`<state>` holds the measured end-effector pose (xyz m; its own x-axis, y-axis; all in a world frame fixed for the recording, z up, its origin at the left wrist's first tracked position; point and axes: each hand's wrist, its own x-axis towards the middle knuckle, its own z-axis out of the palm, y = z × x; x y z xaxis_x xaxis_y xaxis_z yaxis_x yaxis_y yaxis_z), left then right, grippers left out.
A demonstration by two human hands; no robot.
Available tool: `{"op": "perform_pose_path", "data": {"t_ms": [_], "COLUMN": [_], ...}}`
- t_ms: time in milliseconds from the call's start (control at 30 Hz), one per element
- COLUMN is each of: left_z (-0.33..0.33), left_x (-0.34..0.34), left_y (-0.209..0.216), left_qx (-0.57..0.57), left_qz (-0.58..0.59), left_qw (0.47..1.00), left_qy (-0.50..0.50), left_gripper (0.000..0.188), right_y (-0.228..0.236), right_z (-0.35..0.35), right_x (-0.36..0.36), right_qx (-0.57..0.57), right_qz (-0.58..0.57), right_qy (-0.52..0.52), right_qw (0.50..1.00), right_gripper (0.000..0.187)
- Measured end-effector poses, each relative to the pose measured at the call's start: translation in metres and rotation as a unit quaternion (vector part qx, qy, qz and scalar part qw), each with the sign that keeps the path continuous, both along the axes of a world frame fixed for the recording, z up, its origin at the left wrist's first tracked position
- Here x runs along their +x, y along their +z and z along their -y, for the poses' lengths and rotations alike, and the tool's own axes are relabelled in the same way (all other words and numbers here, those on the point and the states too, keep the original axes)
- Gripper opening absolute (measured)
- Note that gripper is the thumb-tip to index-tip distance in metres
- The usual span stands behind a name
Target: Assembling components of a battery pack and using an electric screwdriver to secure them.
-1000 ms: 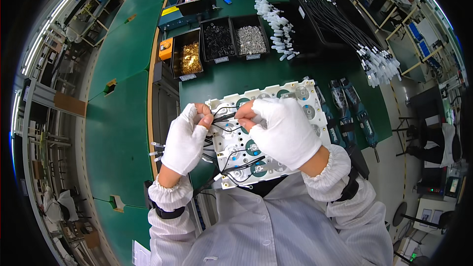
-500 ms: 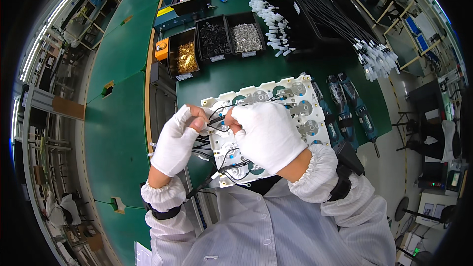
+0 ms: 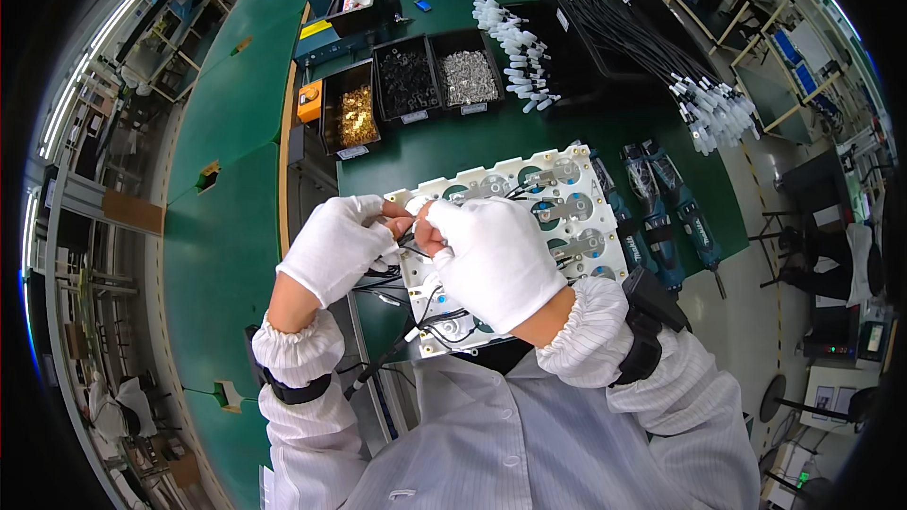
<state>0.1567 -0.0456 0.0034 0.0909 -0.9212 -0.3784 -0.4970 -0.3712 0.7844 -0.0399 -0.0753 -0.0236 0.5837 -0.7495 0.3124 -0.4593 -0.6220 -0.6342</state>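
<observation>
One fisheye looks down from the head.

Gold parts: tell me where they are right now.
In the head view, upper left of centre, the gold parts lie in a black bin between the orange box and the black parts.

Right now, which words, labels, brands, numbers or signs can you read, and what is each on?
Blue-green power tools: light lettering I won't copy out.
White labels on the three small black bins: too small to read.
White label on the large black cable bin: also too small.
</observation>
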Motion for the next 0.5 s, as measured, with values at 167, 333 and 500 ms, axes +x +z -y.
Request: {"op": "perform_pose_path", "data": {"t_ms": [167,333,500], "left_z": [-0.001,-0.012,-0.024], "left_x": [0.004,0.002,-0.005], "left_y": [-0.006,-0.009,-0.021], "left_qx": [0.006,-0.077,-0.148], "left_qz": [-0.022,0.019,-0.025], "left_qw": [1.000,0.996,0.984], "left_qy": [-0.009,0.034,0.101], "left_gripper": [0.023,0.015,0.010], "right_y": [0.007,0.001,0.001], "right_z": [-0.004,-0.001,0.003], "right_x": [-0.004,-0.008,-0.014], "right_qx": [0.021,-0.044,-0.120], "right_qz": [0.014,0.039,-0.047], "right_qy": [0.026,0.037,0.024], "right_qw": [0.999,0.998,0.991], "right_gripper": [0.007,0.012,0.010]}}
